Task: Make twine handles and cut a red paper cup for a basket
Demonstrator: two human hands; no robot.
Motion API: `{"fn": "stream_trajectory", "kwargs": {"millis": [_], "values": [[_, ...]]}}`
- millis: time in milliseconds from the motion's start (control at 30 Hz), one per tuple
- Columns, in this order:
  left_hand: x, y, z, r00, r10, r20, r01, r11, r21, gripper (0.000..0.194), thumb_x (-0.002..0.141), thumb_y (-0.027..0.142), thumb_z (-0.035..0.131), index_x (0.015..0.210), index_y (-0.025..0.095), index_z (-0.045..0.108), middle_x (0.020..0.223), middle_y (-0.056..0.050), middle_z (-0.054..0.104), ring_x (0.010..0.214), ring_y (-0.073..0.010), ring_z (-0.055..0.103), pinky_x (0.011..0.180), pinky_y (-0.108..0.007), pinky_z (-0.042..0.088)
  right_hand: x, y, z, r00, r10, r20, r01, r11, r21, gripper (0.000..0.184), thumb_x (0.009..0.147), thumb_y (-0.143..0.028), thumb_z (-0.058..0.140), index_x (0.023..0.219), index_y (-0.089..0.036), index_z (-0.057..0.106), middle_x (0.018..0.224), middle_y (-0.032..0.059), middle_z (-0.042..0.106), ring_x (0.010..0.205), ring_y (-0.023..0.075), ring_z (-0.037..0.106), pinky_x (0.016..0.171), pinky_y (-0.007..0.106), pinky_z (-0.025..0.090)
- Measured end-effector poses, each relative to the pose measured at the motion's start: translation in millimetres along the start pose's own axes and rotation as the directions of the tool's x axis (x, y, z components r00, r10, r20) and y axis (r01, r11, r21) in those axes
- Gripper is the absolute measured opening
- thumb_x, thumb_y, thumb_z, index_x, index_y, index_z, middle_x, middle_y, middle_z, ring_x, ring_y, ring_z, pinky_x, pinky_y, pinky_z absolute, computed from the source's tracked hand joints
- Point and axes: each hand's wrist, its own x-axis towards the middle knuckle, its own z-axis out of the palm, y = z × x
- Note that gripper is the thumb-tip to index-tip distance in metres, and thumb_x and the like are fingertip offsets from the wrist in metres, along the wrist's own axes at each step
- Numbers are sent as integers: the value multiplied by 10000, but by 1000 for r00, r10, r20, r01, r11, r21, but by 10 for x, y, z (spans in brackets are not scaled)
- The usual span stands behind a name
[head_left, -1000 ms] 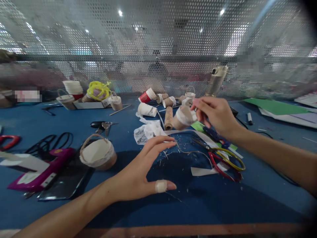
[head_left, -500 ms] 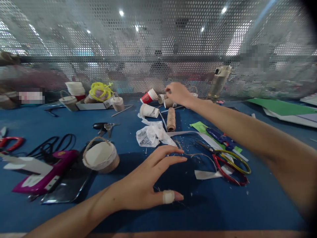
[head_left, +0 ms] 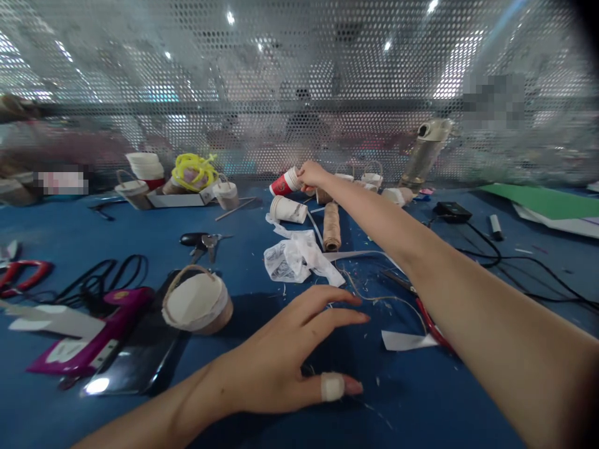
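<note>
A perforated metal screen closes the back, lights and blurred shapes showing through it. Before it spreads a blue table, littered with scraps. A green sheet lies at the far right. The right hand, a second ago beside a wrapped cup right of the twine spool, is now stretched to the back of the table; its forearm hides most of the scissors, which lay in plain view before. Its fingers curl at the rim of the red cup stack, which lies tilted behind some white cups; I cannot tell whether they grip it. The left hand stays low over the near table, fingers spread and holding nothing, right of a handled cup basket. A pale bandage wraps its thumb.
</note>
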Motion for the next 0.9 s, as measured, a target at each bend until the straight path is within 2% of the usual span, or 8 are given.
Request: {"fn": "stream_trajectory", "kwargs": {"millis": [133,267,467,533,633,767,900], "values": [[7,4,-6,1000,-2,-6,2,1000,-6,577,938,363,773,1444,284,509,1524,-109,516,1414,-271,510,1185,-398,450,43,38,-4,999,0,34,3,997,-77,366,1009,-362,659,1322,-176,622,1327,106,644,1115,259,675,929,469,594],[5,-8,-8,1000,-13,-7,13,1000,-2,530,940,360,767,1415,283,544,1503,-111,536,1398,-280,529,1175,-413,463,45,54,-16,997,-72,18,73,986,-148,352,1013,-363,653,1313,-180,629,1330,106,645,1115,257,674,933,463,593],[3,-10,-9,1000,-14,1,14,1000,4,482,963,334,740,1402,258,558,1504,-123,533,1400,-275,524,1174,-419,461,-54,-7,-138,968,-239,-77,212,942,-260,378,1008,-366,661,1331,-174,615,1329,107,642,1114,259,677,925,472,597],[5,-11,-9,1000,-6,7,6,1000,1,468,968,329,734,1396,248,562,1500,-124,535,1399,-269,520,1178,-414,455,-119,-51,-224,948,-292,-128,246,925,-288,333,1001,-354,669,1272,-162,650,1288,105,666,1110,260,676,943,464,581],[10,-15,-8,1000,2,12,-2,1000,7,451,973,306,728,1389,235,572,1482,-119,546,1390,-252,521,1185,-397,442,-242,-108,-411,907,-354,-229,276,909,-312,153,964,-274,690,1000,-130,732,1116,115,736,1109,283,664,997,408,499],[16,-14,-2,1000,16,1,-16,1000,21,411,980,268,715,1370,231,592,1437,-105,580,1361,-236,535,1185,-389,433,-489,-121,-697,855,-416,-311,326,896,-302,168,988,-297,649,955,-155,734,1057,103,753,993,246,692,928,371,500],[17,-17,11,999,16,-35,-15,1000,11,353,987,231,695,1332,235,622,1391,-91,612,1331,-228,553,1158,-375,445,-920,-70,-867,832,-454,-320,378,885,-271,192,989,-338,662,911,-175,729,887,60,752,812,201,701,791,331,529]]}}
